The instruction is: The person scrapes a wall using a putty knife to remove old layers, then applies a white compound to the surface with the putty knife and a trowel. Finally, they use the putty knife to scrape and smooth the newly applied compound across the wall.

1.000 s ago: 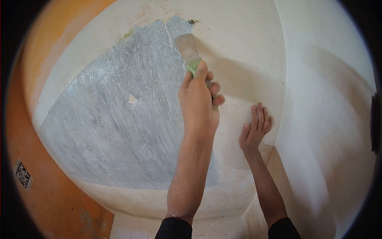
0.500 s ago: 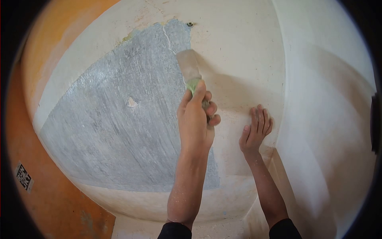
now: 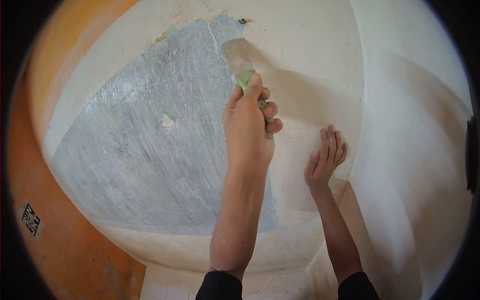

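Note:
My left hand (image 3: 249, 117) is wrapped round the green handle (image 3: 245, 80) of a putty knife, thumb on top and fingers curled on its right side. Its wide metal blade (image 3: 238, 54) points up the wall, overlapping the right edge of a blue-grey patch (image 3: 140, 160). A thin white crack line (image 3: 214, 36) runs down the patch to the blade's left corner. Lower and to the right, my right hand (image 3: 325, 157) rests with fingers stretched out against the cream wall (image 3: 300, 80), holding nothing.
A small round metal fitting (image 3: 243, 21) sits in the wall above the blade. One pale chipped spot (image 3: 167, 120) marks the patch. On the left is an orange wall (image 3: 60, 215) with a black-and-white sticker (image 3: 31, 218). A white side wall (image 3: 400, 150) meets the cream surface at right.
My left hand and the putty knife have moved up the wall along the patch's right edge. My right hand stays at the wall; the view has shifted slightly.

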Motion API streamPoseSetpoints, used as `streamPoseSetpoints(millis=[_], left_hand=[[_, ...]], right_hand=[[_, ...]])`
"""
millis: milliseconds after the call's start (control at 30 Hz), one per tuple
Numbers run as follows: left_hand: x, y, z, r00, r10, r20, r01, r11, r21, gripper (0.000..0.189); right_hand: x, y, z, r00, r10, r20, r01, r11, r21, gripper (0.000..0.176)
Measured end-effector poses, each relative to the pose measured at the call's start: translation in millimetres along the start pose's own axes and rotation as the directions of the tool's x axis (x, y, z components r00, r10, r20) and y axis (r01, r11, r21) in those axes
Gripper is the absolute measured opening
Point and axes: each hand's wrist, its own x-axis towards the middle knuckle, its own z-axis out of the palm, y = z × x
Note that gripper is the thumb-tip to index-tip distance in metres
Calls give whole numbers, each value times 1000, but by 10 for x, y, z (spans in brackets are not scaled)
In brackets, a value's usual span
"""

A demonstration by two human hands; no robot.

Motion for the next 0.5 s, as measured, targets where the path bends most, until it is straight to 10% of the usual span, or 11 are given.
streamPoseSetpoints(millis=[500], left_hand=[[-90, -100, 10, 999, -21, -44, 22, 1000, 17, 20]], right_hand=[[20, 28, -5, 1000, -6, 16, 7, 1000, -29, 47]])
